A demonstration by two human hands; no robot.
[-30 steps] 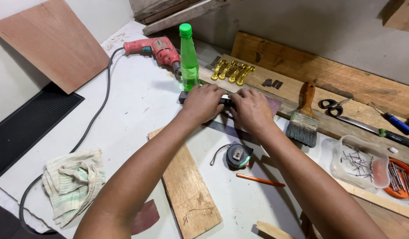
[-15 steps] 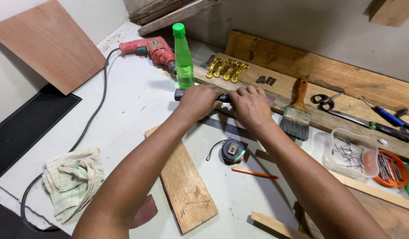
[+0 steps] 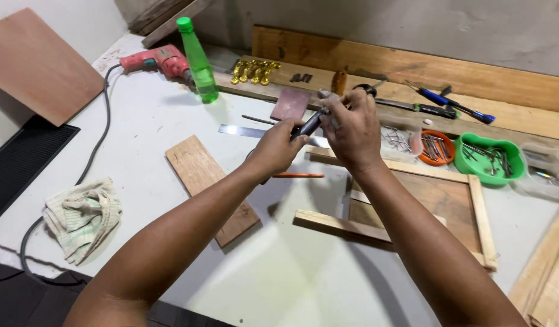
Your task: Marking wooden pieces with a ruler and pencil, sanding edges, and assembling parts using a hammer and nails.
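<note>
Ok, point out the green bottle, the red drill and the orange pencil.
Green bottle [image 3: 199, 60], head view, mid body.
Red drill [image 3: 157, 60], head view, housing.
Orange pencil [image 3: 299, 175], head view, mid shaft.

You've got a dark-handled tool [image 3: 308, 126] lifted off the surface, tilted up to the right, its handle in your left hand [image 3: 276, 148], its tip hidden under your right hand [image 3: 352, 127].
</note>
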